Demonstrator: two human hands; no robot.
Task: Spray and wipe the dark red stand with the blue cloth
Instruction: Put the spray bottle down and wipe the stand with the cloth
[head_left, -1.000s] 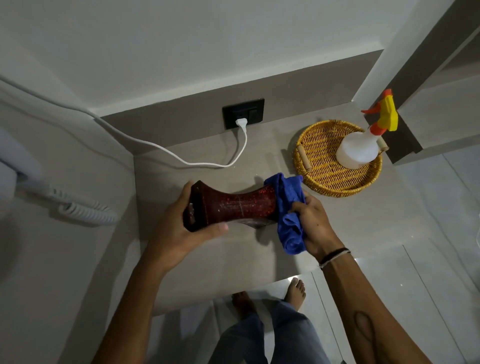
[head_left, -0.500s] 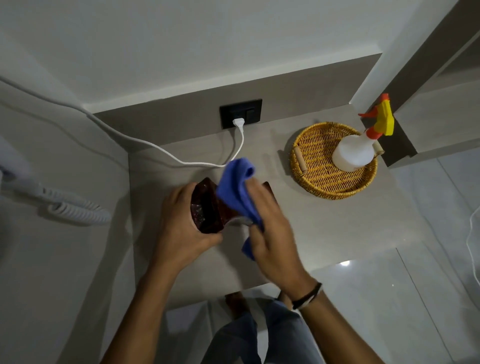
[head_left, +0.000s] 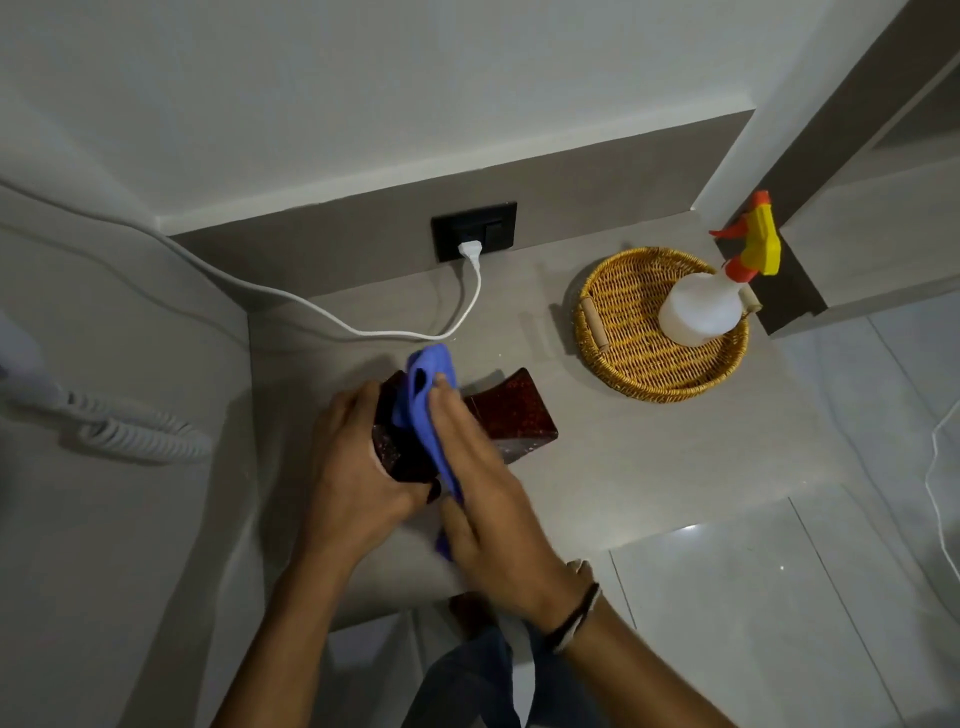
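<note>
The dark red stand (head_left: 511, 410) lies on its side over the grey counter (head_left: 649, 457), its flared right end showing. My left hand (head_left: 358, 467) grips the stand's left end. My right hand (head_left: 478, 483) presses the blue cloth (head_left: 428, 395) flat over the stand's middle and left part; the cloth drapes over the top and hangs down under my palm. The white spray bottle (head_left: 701, 309) with a yellow and orange trigger head stands in the wicker tray (head_left: 618, 332) at the right.
A white cable (head_left: 363, 330) runs across the counter's back to a plug in the black wall socket (head_left: 474, 231). A coiled cord (head_left: 140, 441) hangs on the left wall. The counter's front edge is just below my hands, with glossy floor tiles at the right.
My right hand carried the blue cloth from the stand's right end to its middle and left part, then slid it down. The left hand kept its grip.
</note>
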